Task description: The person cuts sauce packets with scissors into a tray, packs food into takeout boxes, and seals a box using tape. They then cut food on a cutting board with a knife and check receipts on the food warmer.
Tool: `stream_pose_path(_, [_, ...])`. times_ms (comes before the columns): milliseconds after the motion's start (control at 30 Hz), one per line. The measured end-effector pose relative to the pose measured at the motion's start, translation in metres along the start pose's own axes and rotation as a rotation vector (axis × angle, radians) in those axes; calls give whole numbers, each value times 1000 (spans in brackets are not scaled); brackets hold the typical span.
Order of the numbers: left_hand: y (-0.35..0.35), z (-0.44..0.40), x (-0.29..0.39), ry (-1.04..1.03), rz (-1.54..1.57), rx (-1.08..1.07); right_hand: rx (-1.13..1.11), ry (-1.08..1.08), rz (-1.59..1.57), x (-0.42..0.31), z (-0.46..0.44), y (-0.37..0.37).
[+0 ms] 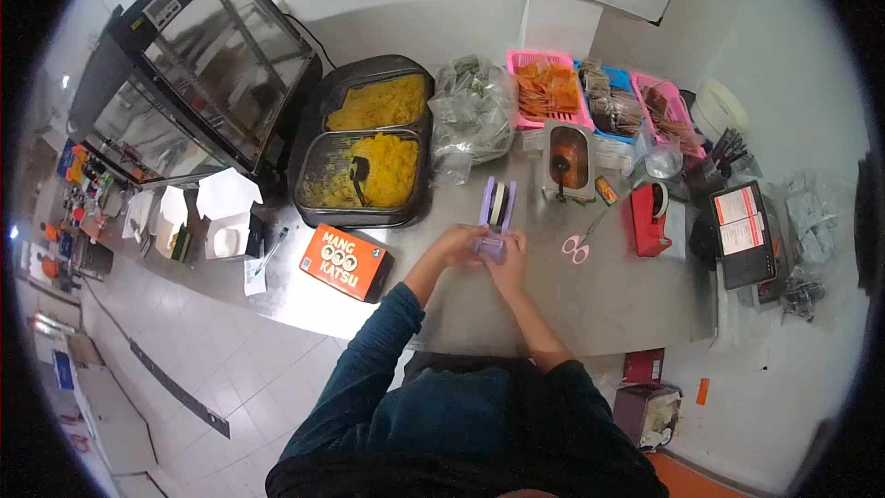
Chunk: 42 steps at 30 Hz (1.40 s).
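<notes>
A purple tape dispenser [486,203], long and narrow with a roll between its sides, lies on the steel table pointing away from me. My left hand [456,245] is closed at its near end from the left. From the right, my right hand [509,255] closes on the same near end, its fingertips close to the left ones. Part of that end is hidden by my fingers. Pink-handled scissors [577,248] lie to the right of my hands. On the left is an orange box [343,262] printed "MANG KATSU".
Behind my hands stand a black two-part pan [300,186] of yellow food and a metal sauce container [590,186]. Baskets of sachets [550,90] line the wall. A red tape dispenser [647,221] and a tablet [743,232] are right; open boxes [230,198] and a glass cabinet [198,65] left.
</notes>
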<state>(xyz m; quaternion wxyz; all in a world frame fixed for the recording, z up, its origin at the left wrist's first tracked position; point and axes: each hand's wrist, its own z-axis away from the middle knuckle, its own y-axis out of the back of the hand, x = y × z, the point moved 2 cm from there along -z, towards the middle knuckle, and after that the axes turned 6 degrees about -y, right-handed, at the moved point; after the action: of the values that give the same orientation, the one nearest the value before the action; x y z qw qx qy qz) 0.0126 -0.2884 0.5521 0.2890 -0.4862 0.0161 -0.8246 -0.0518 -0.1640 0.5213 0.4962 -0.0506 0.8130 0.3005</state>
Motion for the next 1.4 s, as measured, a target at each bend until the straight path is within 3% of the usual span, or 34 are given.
stream_pose_path(267, [8, -13, 4, 168, 71, -81, -60, -29, -69, 8, -1, 3])
stream_pose_path(867, [7, -22, 9, 262, -55, -122, -31, -58, -62, 6, -2, 6])
stream_pose_path(967, [-3, -10, 20, 194, 3, -19, -2, -70, -58, 7, -2, 2])
stream_pose_path(1067, [-30, 37, 50, -30, -236, 75, 8, -152, -111, 14, 1, -6])
stream_pose_path(1167, [-25, 57, 8, -464, -502, 177, 4, -145, -132, 27, 0, -13])
stream_pose_path(1233, [-19, 66, -26, -372, -351, 190, 40, -73, -77, 10, -1, -1])
stream_pose_path(1400, [-12, 66, -61, -386, -325, 321, -8, -113, -139, 0, -3, 6])
